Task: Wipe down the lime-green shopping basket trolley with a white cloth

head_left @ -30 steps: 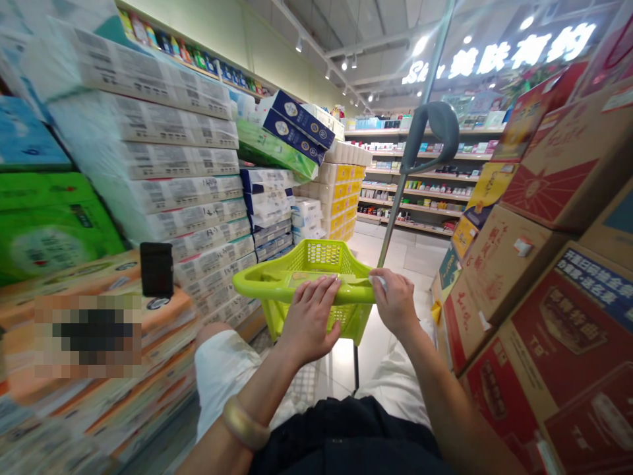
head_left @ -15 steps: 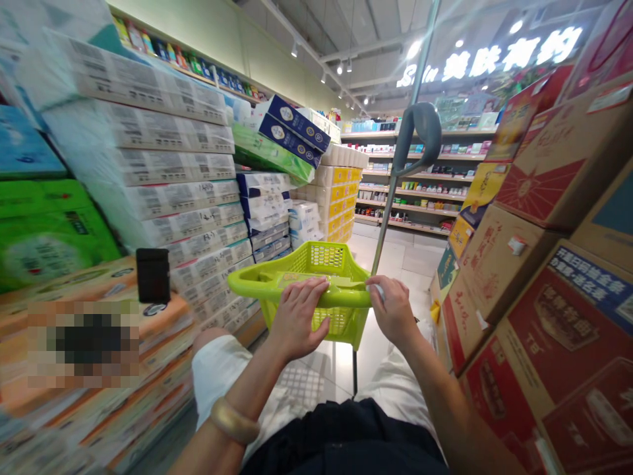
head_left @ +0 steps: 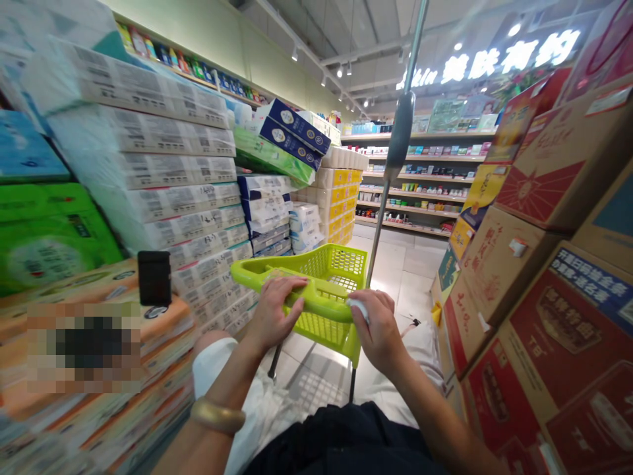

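A lime-green plastic basket (head_left: 324, 330) with a thick rim hangs in front of me, above dark legs. My left hand (head_left: 277, 310) lies closed over the near rim, its thumb on the side toward me. My right hand (head_left: 378, 326) is wrapped round the rim's right end, with something small and white (head_left: 359, 308) between its fingers and the rim. Just beyond my right hand a metal pole (head_left: 378, 244) rises, bearing a grey loop handle (head_left: 399, 135) seen nearly edge-on. The basket's inside shows only in part.
Stacked tissue packs (head_left: 182, 171) line the left side, with a black box-like object (head_left: 154, 277) on orange packs (head_left: 168, 320). Cardboard cartons (head_left: 537, 152) are piled at the right. Shelves (head_left: 420, 178) stand at the far end of a tiled aisle (head_left: 395, 264).
The basket has turned, its right end coming nearer to me. Both hands have shifted left with it, the right also lower. The grey loop handle has rotated from broadside to nearly edge-on.
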A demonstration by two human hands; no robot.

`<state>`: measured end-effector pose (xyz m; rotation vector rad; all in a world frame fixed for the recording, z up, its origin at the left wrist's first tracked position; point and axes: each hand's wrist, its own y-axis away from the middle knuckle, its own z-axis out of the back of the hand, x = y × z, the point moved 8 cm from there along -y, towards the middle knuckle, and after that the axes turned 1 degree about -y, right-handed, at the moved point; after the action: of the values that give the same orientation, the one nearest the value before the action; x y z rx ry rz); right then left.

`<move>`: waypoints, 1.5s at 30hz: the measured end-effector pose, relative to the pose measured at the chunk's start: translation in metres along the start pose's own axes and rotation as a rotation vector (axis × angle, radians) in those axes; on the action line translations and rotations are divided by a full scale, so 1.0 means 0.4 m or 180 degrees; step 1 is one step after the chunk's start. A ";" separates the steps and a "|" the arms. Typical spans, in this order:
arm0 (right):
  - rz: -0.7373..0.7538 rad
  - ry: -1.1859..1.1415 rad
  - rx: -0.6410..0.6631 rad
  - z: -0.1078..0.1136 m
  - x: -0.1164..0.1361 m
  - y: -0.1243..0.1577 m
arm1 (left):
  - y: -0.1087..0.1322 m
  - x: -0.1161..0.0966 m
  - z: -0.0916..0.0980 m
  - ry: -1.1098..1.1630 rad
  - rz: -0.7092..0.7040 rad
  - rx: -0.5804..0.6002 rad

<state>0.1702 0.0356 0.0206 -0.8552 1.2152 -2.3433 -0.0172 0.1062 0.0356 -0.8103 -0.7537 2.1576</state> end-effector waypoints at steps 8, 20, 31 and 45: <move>-0.0297 -0.0149 -0.0303 0.006 -0.036 0.025 | 0.005 -0.111 -0.009 -0.0246 -0.0187 -0.0298; -0.0602 -0.1161 -0.0545 -0.052 -0.085 0.070 | -0.025 -0.215 -0.103 -0.0217 0.0115 0.0261; -0.2063 -0.2105 -0.0971 -0.125 -0.188 0.029 | -0.008 -0.216 -0.130 -0.1201 0.0339 0.0772; -0.1992 -0.2433 -0.0537 -0.138 -0.143 -0.021 | -0.035 -0.174 -0.095 -0.0448 0.0579 0.0164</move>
<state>0.1763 0.1058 -0.0169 -2.1821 0.8774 -1.9471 0.0549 0.0712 0.0435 -0.7303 -0.7145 2.4070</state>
